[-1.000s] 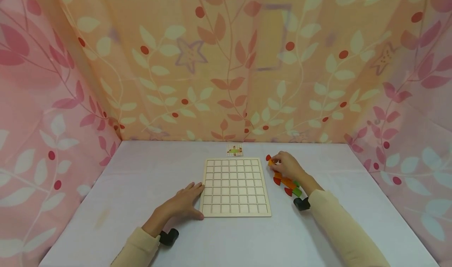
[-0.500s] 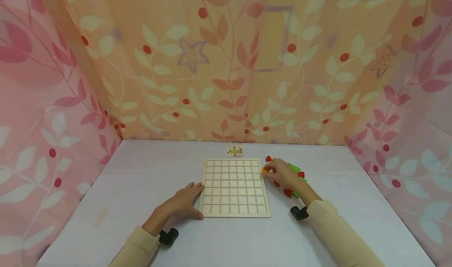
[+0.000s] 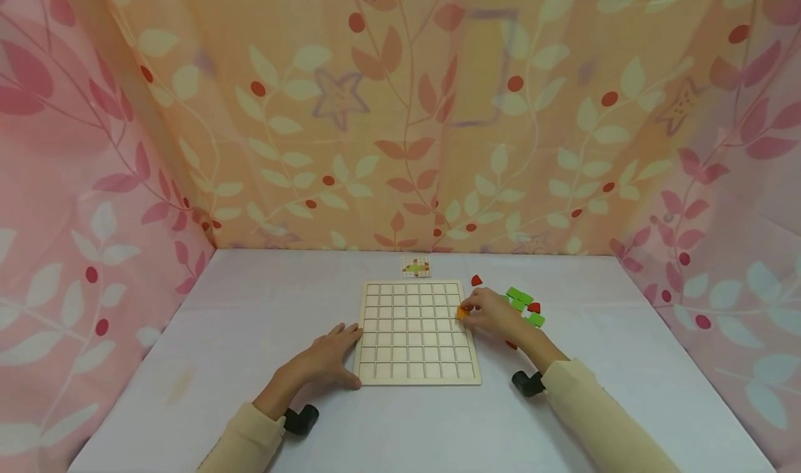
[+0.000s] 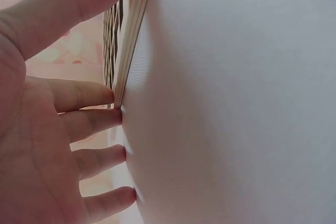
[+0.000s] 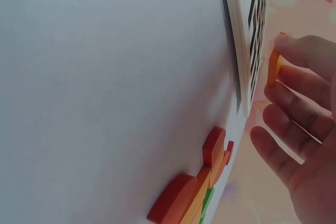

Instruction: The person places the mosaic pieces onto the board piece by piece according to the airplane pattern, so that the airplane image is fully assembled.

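A square wooden grid board (image 3: 416,378) lies flat in the middle of the table. My left hand (image 3: 325,358) rests at the board's left edge, fingers spread and straight; in the left wrist view the thumb and fingertips touch its side. Over the board's right edge, my right hand (image 3: 494,311) pinches an orange block (image 5: 274,62) between thumb and fingers, held above the surface. Right of the board lie several green blocks (image 3: 519,295) and red rounded blocks (image 3: 477,279), partly hidden by my right hand. More orange pieces (image 5: 197,195) show in the right wrist view.
Behind the board lies a small pattern card (image 3: 416,267) with a coloured figure on a grid. The white table (image 3: 269,285) is enclosed by patterned curtains (image 3: 400,111) at the back and sides. Black wrist cameras (image 3: 302,419) sit on both wrists.
My right hand has picked up the orange block from the row of pieces and carried it left to the board's right edge, uncovering green blocks. My left hand has stayed in place.
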`<state>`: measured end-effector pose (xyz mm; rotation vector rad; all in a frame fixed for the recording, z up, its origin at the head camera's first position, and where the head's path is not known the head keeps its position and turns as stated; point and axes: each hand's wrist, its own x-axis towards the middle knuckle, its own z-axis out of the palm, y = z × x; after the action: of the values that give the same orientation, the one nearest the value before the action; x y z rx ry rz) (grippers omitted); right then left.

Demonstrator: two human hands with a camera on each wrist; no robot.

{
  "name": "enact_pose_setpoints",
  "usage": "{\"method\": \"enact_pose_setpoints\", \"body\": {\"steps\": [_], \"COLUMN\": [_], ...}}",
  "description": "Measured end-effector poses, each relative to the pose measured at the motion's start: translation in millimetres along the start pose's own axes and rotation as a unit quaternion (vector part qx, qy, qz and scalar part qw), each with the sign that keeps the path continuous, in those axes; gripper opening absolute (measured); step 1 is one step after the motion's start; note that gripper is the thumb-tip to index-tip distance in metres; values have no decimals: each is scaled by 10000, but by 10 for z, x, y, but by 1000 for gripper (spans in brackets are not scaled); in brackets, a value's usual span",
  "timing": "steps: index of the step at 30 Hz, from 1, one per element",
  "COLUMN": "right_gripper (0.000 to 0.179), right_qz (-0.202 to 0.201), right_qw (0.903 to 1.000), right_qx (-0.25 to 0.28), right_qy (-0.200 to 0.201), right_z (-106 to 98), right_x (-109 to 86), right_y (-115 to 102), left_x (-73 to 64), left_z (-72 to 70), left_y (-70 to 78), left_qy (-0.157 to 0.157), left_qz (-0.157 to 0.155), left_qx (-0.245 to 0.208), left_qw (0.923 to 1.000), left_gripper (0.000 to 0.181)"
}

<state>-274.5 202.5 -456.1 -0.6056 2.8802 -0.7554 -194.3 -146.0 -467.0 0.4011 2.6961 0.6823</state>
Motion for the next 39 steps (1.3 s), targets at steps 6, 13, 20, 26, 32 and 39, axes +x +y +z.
{"method": "enact_pose_setpoints", "body": {"steps": [6, 13, 20, 26, 32, 39], "right_gripper": [28, 26, 25, 24, 26, 29], "right_qz": [11, -148, -187, -277, -421, -470], "right_qw": [10000, 9998, 9990, 9981, 9964, 9954], "right_qx": [-55, -128, -329, -503, -702, -751], "right_qy": [-52, -78, -230, -235, -238, -358], "right_z": [46, 94, 127, 131, 128, 123], "right_x": [-19, -16, -8, -14, -10, 3], "right_y": [-28, -18, -34, -63, -64, -61], "left_x": [9, 20, 5, -16, -13, 2], "left_z": [0, 4, -12, -10, -16, -7], "left_y": [17, 24, 44, 54, 44, 5], "left_qy": [-1, 4, 29, 25, 27, -1], "left_qz": [-73, -90, -84, -53, 26, 80], "left_qx": [-22, 53, 47, 48, 52, 16], "left_qw": [10000, 9999, 9999, 10000, 10000, 10000], "left_gripper": [96, 96, 95, 95, 95, 96]}}
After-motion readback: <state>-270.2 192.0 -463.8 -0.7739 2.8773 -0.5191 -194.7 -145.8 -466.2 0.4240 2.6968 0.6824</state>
